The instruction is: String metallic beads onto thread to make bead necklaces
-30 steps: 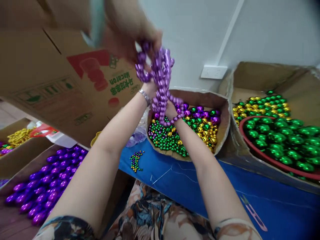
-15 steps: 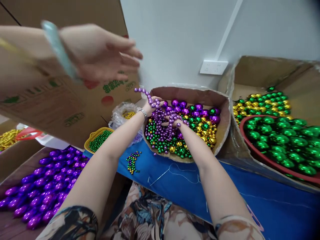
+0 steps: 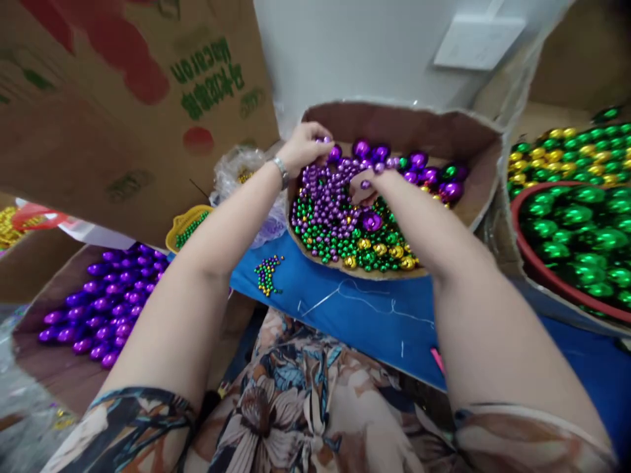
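Note:
My left hand (image 3: pixel 308 148) is at the left rim of a cardboard box (image 3: pixel 458 135), its fingers pinched on a purple bead strand (image 3: pixel 323 140). Lower and further right, my right hand (image 3: pixel 362 190) is curled inside the box, with purple beads looped over its back and wrist. Its fingertips are partly hidden and blurred. A tangle of purple bead strands (image 3: pixel 328 194) lies between and below both hands. Around it are small green beads (image 3: pixel 325 246), gold balls (image 3: pixel 379 249) and larger purple balls (image 3: pixel 419 161).
A red tub of green balls (image 3: pixel 574 213) stands right. Purple balls (image 3: pixel 106 299) fill a box at left, near a yellow basket (image 3: pixel 175 230). Thread (image 3: pixel 365 299) and a small pile of mixed beads (image 3: pixel 269 274) lie on the blue cloth (image 3: pixel 290 282).
Another person's arm with a bangle has left the upper left. My right hand has gone from spread to curled; my left fingers have closed on beads. The view has shifted.

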A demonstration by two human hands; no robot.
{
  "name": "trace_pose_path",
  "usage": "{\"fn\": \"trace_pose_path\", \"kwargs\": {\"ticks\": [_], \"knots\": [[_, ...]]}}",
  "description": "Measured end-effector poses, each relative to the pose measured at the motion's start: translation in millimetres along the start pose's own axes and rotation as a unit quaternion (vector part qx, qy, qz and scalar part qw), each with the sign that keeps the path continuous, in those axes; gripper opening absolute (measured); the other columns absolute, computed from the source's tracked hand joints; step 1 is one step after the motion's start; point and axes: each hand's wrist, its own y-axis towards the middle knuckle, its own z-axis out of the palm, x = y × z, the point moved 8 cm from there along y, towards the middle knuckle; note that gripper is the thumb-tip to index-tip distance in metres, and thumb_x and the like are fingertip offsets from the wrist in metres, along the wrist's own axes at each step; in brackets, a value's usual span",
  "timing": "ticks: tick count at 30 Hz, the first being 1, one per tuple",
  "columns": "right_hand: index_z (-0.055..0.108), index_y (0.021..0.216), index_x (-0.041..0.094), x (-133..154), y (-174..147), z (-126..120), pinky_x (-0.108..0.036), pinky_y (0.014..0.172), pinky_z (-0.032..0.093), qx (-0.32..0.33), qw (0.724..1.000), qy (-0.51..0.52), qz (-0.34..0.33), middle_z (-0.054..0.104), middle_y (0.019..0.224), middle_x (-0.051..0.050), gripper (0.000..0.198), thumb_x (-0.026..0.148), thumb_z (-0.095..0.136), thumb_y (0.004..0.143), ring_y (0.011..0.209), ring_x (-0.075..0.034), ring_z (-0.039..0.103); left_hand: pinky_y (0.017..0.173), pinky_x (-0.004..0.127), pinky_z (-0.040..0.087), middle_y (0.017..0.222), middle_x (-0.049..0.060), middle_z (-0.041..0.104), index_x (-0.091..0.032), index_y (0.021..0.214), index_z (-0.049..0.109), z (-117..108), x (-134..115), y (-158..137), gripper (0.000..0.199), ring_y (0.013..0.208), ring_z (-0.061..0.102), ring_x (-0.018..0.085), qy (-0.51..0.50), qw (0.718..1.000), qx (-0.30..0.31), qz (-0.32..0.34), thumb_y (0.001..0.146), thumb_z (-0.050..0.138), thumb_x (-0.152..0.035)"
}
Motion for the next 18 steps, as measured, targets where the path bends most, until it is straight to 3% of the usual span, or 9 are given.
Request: {"fn": "trace_pose_path", "kwargs": {"ticks": [2,4,7,8,10,14,18], "knots": [[0.066,0.059,0.011,-21.2,-13.8,20.8,-0.036,0.072,0.055,0.108,0.993,-0.015,0.043,0.063,0.062,-0.002,0.038,0.045,0.082,0.063,0.068,-0.016,0.065,0.069,0.031,0.055,0.060,-0.005,0.052,-0.017,0.082,0.056,9.3,3.3,-7.5,0.013,0.055,0.052,0.007,0.004,1.000,0.011,-0.004,0.082,0.069,-0.016],[0.066,0.061,0.008,-29.3,-23.2,27.5,-0.034,0.074,0.053,0.184,0.981,-0.028,0.063,0.060,0.059,0.001,0.040,0.045,0.076,0.070,0.066,-0.012,0.065,0.071,0.029,0.055,0.061,-0.005,0.052,-0.017,0.085,0.056,20.8,10.3,-16.2,0.012,0.056,0.053,0.007,0.003,0.999,0.031,-0.017,0.084,0.066,-0.011],[0.072,0.085,0.010,-15.1,-29.3,25.0,-0.034,0.076,0.050,0.305,0.946,-0.100,0.042,0.064,0.067,0.004,0.038,0.046,0.073,0.074,0.065,-0.010,0.066,0.078,0.031,0.054,0.061,-0.006,0.051,-0.017,0.086,0.054,31.2,24.0,-27.0,0.014,0.060,0.052,0.007,-0.003,0.998,0.031,-0.047,0.084,0.063,-0.005],[0.072,0.095,0.013,-7.9,-29.5,18.7,-0.036,0.075,0.051,0.310,0.942,-0.124,0.043,0.065,0.070,0.004,0.042,0.048,0.074,0.072,0.064,-0.011,0.066,0.080,0.031,0.054,0.062,-0.006,0.051,-0.017,0.086,0.054,32.6,28.2,-29.5,0.015,0.062,0.052,0.007,-0.013,0.998,0.025,-0.054,0.085,0.062,-0.005],[0.071,0.104,0.019,13.1,-33.6,7.1,-0.039,0.079,0.051,0.285,0.944,-0.164,0.011,0.065,0.070,0.004,0.045,0.050,0.074,0.072,0.066,-0.012,0.066,0.081,0.031,0.054,0.064,-0.006,0.050,-0.018,0.088,0.053,34.5,35.1,-33.1,0.014,0.064,0.053,0.008,-0.044,0.997,0.016,-0.062,0.086,0.060,-0.006],[0.074,0.094,0.020,48.5,-66.8,-2.6,-0.040,0.095,0.045,0.143,0.958,-0.224,-0.103,0.066,0.076,-0.001,0.029,0.044,0.073,0.077,0.087,-0.019,0.065,0.074,0.031,0.053,0.063,-0.006,0.051,-0.017,0.090,0.054,38.9,45.4,-37.8,0.012,0.058,0.051,0.007,-0.095,0.993,0.025,-0.068,0.088,0.057,-0.005],[0.071,0.100,0.022,36.0,-101.5,-1.9,-0.040,0.094,0.045,0.062,0.974,-0.202,-0.077,0.069,0.093,-0.003,0.030,0.046,0.062,0.086,0.098,-0.023,0.062,0.068,0.032,0.052,0.062,-0.005,0.053,-0.018,0.088,0.053,36.0,50.2,-39.2,0.013,0.059,0.051,0.009,-0.125,0.990,0.010,-0.067,0.087,0.055,-0.006]]}}
